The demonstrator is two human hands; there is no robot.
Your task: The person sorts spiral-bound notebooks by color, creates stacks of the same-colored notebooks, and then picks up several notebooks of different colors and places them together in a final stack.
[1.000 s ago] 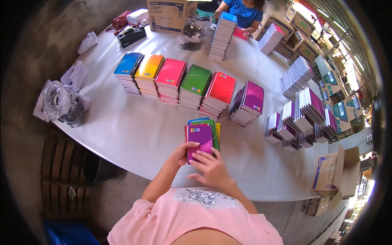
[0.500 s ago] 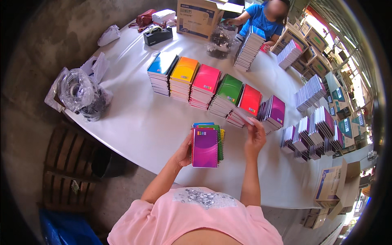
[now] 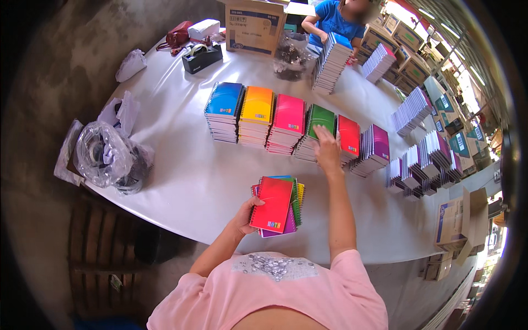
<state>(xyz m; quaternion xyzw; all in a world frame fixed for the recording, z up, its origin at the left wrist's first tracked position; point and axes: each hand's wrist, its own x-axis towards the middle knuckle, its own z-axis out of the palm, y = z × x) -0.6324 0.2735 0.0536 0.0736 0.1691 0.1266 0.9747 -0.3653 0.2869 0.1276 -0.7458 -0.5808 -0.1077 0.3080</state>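
Note:
My left hand (image 3: 245, 217) grips a small fanned pile of spiral notebooks, its thumb over the red notebook (image 3: 273, 201) on top. Purple, green, yellow and blue edges stick out below that one. My right hand (image 3: 329, 151) reaches forward with fingers stretched over the green notebook stack (image 3: 318, 118); the fingertips appear to touch its top cover. In the same row stand a blue stack (image 3: 224, 98), a yellow stack (image 3: 256, 105), a pink stack (image 3: 289, 113), a red stack (image 3: 349, 137) and a purple stack (image 3: 379, 140). My right forearm partly hides the red stack's front.
A plastic-lined container (image 3: 107, 157) stands at the table's left edge. Farther back are a tape dispenser (image 3: 201, 58), a cardboard box (image 3: 253, 30) and a co-worker in blue (image 3: 333, 22) beside a tall notebook stack (image 3: 333, 60). More notebook piles (image 3: 426, 157) and an open carton (image 3: 454, 223) are at right.
A red notebook now lies on top of the left hand's pile, where purple was uppermost. My right hand has let go of the notebook it carried and moved forward to the green stack.

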